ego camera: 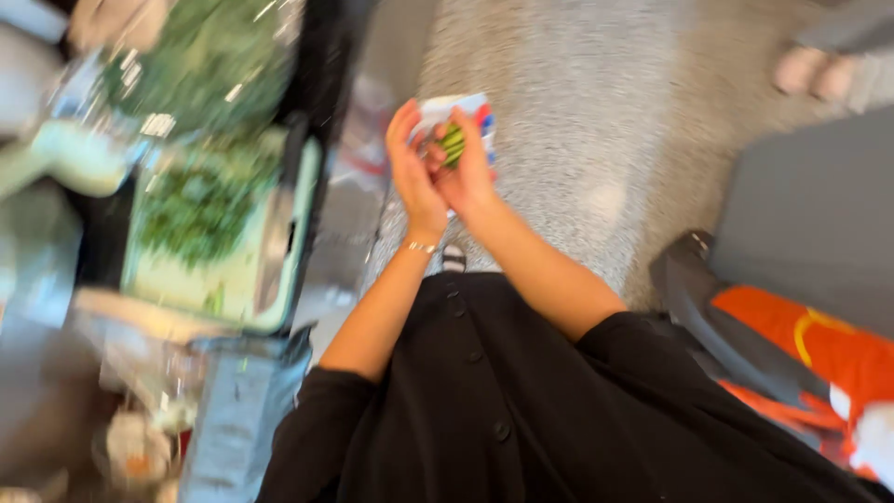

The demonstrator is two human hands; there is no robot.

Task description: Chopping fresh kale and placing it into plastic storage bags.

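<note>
Both hands, left hand and right hand, clasp blurred green stalks over a white packet

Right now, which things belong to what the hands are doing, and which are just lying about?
In hand: left hand, right hand, green vegetable, small packet.

Lying about: tray of chopped greens, bowl of greens, orange bag.

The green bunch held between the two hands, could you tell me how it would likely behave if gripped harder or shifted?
The green bunch looks like thin stalks, so it probably bends rather than staying stiff. It seems light, since the right hand and left hand pinch it with fingertips. Loose pieces might slip out; blur hides whether anything binds them.
</note>
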